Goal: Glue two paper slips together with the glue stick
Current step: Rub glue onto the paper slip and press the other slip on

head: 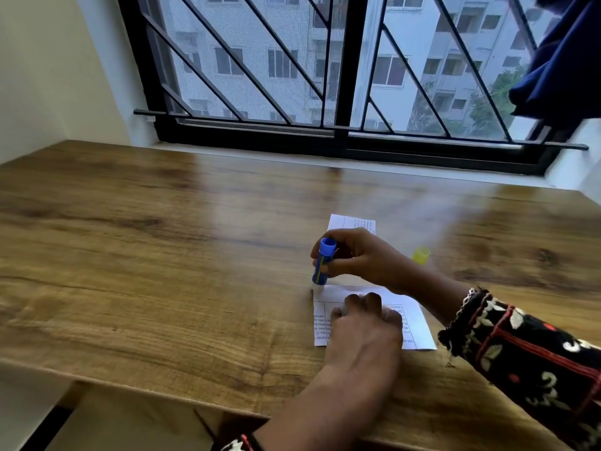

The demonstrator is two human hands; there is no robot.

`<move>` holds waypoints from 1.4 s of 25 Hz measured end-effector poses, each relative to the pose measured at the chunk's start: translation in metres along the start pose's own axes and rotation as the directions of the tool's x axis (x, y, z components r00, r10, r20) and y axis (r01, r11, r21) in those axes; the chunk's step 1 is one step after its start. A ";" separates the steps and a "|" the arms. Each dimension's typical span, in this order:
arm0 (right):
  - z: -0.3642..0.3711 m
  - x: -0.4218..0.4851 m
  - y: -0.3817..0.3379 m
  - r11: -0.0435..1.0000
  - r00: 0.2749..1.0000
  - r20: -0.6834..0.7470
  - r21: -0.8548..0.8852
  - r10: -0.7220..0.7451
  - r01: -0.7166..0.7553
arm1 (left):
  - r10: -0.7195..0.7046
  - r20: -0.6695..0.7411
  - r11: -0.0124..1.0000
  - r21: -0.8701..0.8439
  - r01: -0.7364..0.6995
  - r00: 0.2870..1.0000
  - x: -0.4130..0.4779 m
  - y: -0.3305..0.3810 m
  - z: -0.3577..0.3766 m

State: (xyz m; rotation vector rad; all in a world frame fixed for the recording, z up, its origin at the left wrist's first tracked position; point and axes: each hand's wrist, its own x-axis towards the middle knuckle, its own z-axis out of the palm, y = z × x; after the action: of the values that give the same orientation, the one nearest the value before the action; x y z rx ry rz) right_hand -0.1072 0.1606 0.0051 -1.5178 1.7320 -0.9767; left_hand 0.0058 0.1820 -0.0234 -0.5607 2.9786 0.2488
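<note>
My right hand (361,255) grips a blue glue stick (323,262) held upright, tip down. The tip touches the far left corner of a printed white paper slip (416,323) lying on the wooden table (162,255). My left hand (364,333) lies flat on that slip, fingers pressing it down. A second white paper slip (351,222) lies farther back, partly hidden behind my right hand. The yellow glue cap (421,255) stands on the table to the right of my right wrist.
The table's near edge runs just below my left forearm. A barred window (325,76) and its sill line the far side. A dark blue cloth (566,66) hangs at the upper right. A pale wall stands at the left.
</note>
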 end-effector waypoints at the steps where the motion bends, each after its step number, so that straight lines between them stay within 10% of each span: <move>1: 0.000 -0.001 0.000 1.000 1.000 -0.003 -0.008 -0.003 0.003 | -0.001 0.003 1.000 0.003 0.001 1.000 0.000 0.000 0.000; 35: -0.058 -0.065 0.039 0.996 0.984 -0.151 0.041 0.090 -0.085 | -0.023 -0.171 0.997 0.068 0.035 0.985 -0.002 -0.002 0.002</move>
State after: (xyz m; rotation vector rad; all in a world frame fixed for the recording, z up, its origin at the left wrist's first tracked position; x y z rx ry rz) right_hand -0.1679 0.2349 0.0016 -1.3635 1.8620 -1.0958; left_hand 0.0087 0.1810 -0.0258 -0.6475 3.1258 0.0962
